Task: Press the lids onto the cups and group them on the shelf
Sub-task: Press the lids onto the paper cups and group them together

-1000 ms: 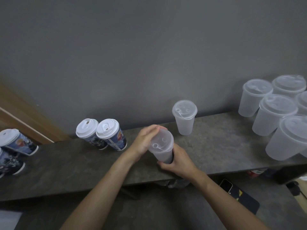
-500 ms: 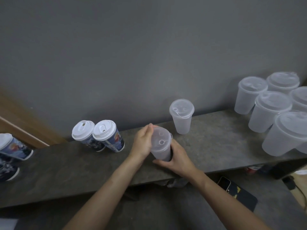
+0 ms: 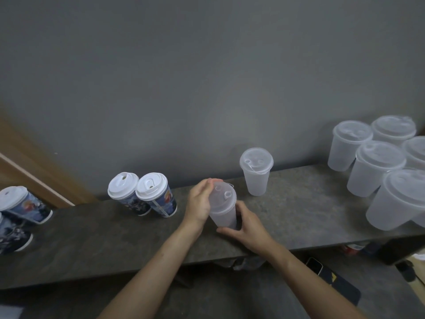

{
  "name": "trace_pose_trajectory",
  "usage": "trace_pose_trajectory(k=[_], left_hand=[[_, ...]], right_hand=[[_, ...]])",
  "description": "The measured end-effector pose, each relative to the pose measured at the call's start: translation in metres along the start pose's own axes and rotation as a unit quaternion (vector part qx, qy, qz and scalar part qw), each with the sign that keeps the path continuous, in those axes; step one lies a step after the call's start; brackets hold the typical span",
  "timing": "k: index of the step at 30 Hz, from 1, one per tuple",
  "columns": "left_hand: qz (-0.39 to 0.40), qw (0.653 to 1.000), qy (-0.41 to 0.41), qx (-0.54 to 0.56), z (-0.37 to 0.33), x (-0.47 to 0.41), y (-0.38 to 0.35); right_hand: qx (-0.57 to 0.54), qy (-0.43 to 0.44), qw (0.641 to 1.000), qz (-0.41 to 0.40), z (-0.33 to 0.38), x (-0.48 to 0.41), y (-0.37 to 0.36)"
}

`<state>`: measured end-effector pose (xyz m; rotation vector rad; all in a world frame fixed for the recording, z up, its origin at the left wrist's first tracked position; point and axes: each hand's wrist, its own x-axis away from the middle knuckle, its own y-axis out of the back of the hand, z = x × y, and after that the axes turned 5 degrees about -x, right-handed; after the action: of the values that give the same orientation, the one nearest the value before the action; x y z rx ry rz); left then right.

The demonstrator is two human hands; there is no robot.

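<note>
Cup (image 3: 224, 217): on shelf (image 3: 299, 203), near the lone lidded cup (image 3: 256, 173).
Left hand (image 3: 200, 203): fingers curled over lid (image 3: 222, 196) rim.
Right hand (image 3: 247, 229): fingers wrap cup base.
Risk: lopsided pressure may leave lid unseated, tipping cup.

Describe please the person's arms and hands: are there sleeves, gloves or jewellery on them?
Nothing is worn on the parts in view. The left forearm and the right forearm are bare, and no sleeve edge shows in the frame. The left hand and the right hand have no gloves. No ring, watch or bracelet can be seen.
</note>
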<state>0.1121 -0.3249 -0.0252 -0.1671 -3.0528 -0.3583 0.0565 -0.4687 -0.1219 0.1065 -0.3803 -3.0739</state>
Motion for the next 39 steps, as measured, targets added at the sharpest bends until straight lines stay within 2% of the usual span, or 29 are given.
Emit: trace_pose_trajectory(k=[4,7,9,12,16,20,22,25,27,29,32,34,37,39], left_hand=[[0.024,0.989,0.052,0.138,-0.045,-0.001,0.008],[0.114,0.971,0.006,0.21,-0.1,-0.006,0.027],[0.168,0.965,-0.082,0.184,-0.143,-0.008,0.041],[0.159,0.962,-0.172,0.141,-0.211,-0.004,0.051],[0.145,0.954,-0.215,0.15,-0.274,0.005,0.053],[0.126,0.943,-0.272,0.142,-0.307,0.015,0.045],[0.141,0.933,-0.294,0.153,-0.318,0.019,0.041],[0.205,0.91,-0.307,0.189,-0.33,0.024,0.037],[0.209,0.908,-0.316,0.18,-0.337,0.025,0.038],[0.189,0.908,-0.338,0.158,-0.344,0.026,0.039],[0.148,0.91,-0.361,0.139,-0.353,0.023,0.038],[0.165,0.905,-0.358,0.162,-0.357,0.023,0.036],[0.232,0.888,-0.338,0.207,-0.36,0.023,0.032],[0.228,0.891,-0.33,0.215,-0.361,0.023,0.029]], right_hand=[[-0.111,-0.012,0.993,0.04,0.035,0.01,0.012],[-0.204,0.023,0.978,0.037,0.101,0.006,0.019],[-0.248,0.041,0.967,0.033,0.153,-0.003,0.028],[-0.309,0.058,0.948,0.041,0.224,-0.014,0.046],[-0.38,0.098,0.918,0.056,0.288,-0.016,0.071],[-0.429,0.102,0.897,0.033,0.318,-0.012,0.086],[-0.484,0.095,0.867,0.065,0.326,-0.009,0.093],[-0.564,0.088,0.81,0.137,0.336,0.0,0.108],[-0.583,0.085,0.791,0.167,0.344,0.005,0.116],[-0.565,0.081,0.801,0.183,0.35,0.007,0.119],[-0.524,0.08,0.836,0.14,0.36,0.007,0.123],[-0.528,0.083,0.834,0.136,0.366,0.007,0.125],[-0.555,0.087,0.815,0.144,0.374,0.009,0.127],[-0.55,0.091,0.821,0.125,0.377,0.01,0.129]])
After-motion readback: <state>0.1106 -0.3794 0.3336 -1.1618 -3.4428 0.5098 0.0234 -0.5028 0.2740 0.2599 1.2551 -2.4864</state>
